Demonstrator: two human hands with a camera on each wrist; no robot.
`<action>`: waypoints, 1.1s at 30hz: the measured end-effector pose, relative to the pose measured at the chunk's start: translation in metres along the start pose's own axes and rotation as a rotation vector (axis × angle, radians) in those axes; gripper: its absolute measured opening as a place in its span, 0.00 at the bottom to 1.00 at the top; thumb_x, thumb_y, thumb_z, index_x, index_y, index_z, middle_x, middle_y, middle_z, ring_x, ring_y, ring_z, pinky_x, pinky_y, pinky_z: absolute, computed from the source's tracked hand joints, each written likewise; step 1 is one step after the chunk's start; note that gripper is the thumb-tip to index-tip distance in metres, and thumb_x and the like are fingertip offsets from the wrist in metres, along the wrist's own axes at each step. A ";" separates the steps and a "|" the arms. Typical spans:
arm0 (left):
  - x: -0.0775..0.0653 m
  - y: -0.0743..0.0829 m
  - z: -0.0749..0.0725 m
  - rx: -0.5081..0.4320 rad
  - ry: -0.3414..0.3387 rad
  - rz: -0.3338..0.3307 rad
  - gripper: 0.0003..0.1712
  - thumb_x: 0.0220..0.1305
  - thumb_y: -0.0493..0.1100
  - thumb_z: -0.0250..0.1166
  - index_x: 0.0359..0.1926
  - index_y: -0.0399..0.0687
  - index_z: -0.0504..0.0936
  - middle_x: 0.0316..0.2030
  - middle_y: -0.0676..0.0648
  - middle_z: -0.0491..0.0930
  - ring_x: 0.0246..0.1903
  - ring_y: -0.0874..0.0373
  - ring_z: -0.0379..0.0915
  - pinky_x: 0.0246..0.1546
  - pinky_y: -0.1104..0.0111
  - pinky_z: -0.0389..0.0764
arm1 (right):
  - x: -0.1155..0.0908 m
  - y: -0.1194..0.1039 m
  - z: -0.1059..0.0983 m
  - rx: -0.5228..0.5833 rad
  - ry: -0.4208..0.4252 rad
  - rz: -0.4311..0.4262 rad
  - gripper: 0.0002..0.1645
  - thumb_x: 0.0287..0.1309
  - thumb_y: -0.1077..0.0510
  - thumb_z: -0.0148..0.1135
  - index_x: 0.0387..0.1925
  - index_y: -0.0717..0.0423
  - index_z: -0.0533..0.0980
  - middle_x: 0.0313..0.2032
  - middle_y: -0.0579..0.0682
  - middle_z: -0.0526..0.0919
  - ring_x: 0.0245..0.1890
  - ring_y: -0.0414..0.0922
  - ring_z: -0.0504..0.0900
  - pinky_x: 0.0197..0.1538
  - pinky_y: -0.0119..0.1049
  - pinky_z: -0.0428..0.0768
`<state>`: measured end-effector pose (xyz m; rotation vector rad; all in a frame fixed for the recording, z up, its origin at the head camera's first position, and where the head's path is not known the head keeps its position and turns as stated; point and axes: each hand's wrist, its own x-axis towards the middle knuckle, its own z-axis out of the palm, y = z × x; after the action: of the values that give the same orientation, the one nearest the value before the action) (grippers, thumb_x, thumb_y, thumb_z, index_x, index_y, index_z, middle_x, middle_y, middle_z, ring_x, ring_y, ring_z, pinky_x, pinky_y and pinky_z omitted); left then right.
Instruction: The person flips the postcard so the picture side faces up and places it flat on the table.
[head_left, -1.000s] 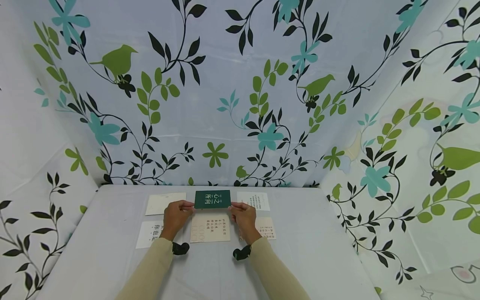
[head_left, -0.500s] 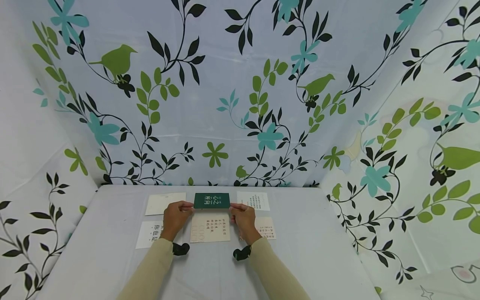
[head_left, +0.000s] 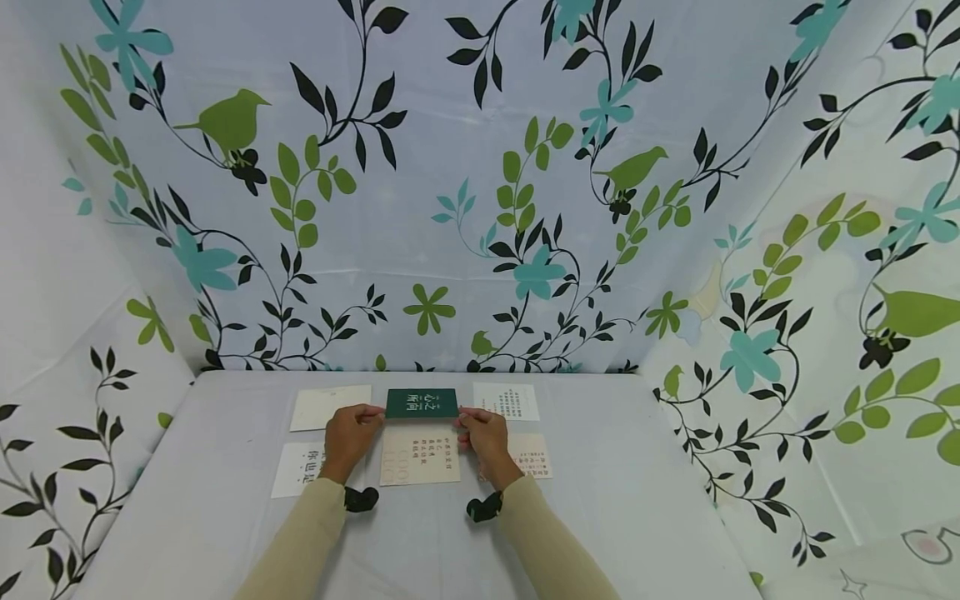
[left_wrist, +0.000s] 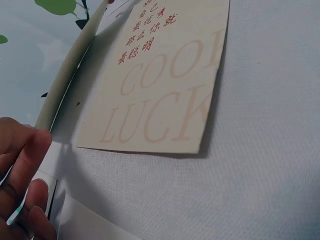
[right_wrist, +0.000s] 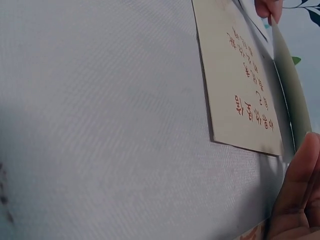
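A dark green card (head_left: 422,403) with white characters is held by its two short ends, tilted and raised at the back of the table. My left hand (head_left: 351,437) pinches its left end between thumb and fingers. On the right end, my right hand (head_left: 486,439) has the same kind of pinch. Its pale back (right_wrist: 292,85) shows in the right wrist view, curving slightly. Just in front lies a cream card (head_left: 420,460) with red characters; large faint letters mark one end in the left wrist view.
Two cards lie left of the hands: a plain cream one (head_left: 318,407) and a white one (head_left: 294,471) with black characters. On the right are a white printed card (head_left: 517,402) and a cream card (head_left: 534,455) with red print. Behind the table (head_left: 420,542) hangs a patterned cloth (head_left: 420,208).
The green card's far edge has come down a little in the head view, and the card looks narrower front to back. Both hands keep their hold; the other cards stay put.
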<state>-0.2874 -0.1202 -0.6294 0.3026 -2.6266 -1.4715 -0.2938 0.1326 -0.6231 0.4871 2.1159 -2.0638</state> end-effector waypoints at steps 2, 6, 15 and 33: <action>0.000 -0.001 0.000 0.007 0.001 0.001 0.11 0.73 0.42 0.68 0.49 0.42 0.91 0.41 0.43 0.91 0.41 0.50 0.83 0.45 0.62 0.74 | 0.000 0.000 0.000 0.000 -0.011 0.001 0.15 0.73 0.58 0.64 0.56 0.54 0.86 0.41 0.52 0.91 0.27 0.39 0.81 0.33 0.31 0.83; 0.001 -0.002 0.001 0.026 0.003 0.010 0.11 0.73 0.43 0.68 0.49 0.42 0.91 0.40 0.43 0.91 0.40 0.51 0.83 0.44 0.62 0.75 | 0.000 0.001 0.001 0.002 -0.021 0.003 0.15 0.74 0.57 0.64 0.57 0.55 0.86 0.40 0.52 0.91 0.26 0.39 0.80 0.31 0.30 0.82; 0.003 -0.001 -0.001 0.032 0.022 0.028 0.12 0.73 0.42 0.66 0.48 0.43 0.92 0.39 0.43 0.91 0.39 0.51 0.82 0.42 0.63 0.74 | 0.002 0.002 0.004 -0.011 -0.017 -0.008 0.17 0.75 0.57 0.63 0.60 0.55 0.84 0.40 0.51 0.91 0.24 0.38 0.80 0.30 0.29 0.81; 0.005 -0.005 -0.021 0.046 0.087 0.050 0.10 0.70 0.42 0.69 0.48 0.46 0.90 0.36 0.43 0.90 0.36 0.51 0.81 0.37 0.64 0.72 | 0.000 -0.001 0.021 -0.017 -0.021 -0.012 0.16 0.72 0.55 0.66 0.57 0.52 0.85 0.40 0.50 0.92 0.23 0.38 0.80 0.30 0.30 0.83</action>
<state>-0.2873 -0.1415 -0.6228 0.2954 -2.5828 -1.3527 -0.2964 0.1118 -0.6231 0.4491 2.1278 -2.0458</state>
